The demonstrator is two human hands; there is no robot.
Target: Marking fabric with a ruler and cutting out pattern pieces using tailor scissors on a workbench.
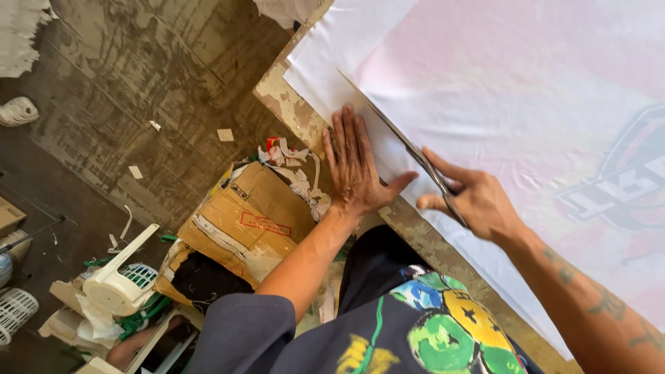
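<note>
My left hand (355,165) lies flat, fingers spread, on the near edge of a large white sheet (499,76) spread over a worn table (287,104). My right hand (474,201) grips a pair of scissors (398,138). Their long blades point up and left, cutting along the sheet just right of my left hand. The sheet carries a faint pink tint and a dark emblem (623,187) at the right. A narrow white strip of the sheet lies between the blades and the table edge.
A torn cardboard box (246,225) holding paper scraps (298,170) sits on the floor below the table edge. White plastic baskets (125,280) and clutter lie at lower left. Small scraps dot the concrete floor (138,83).
</note>
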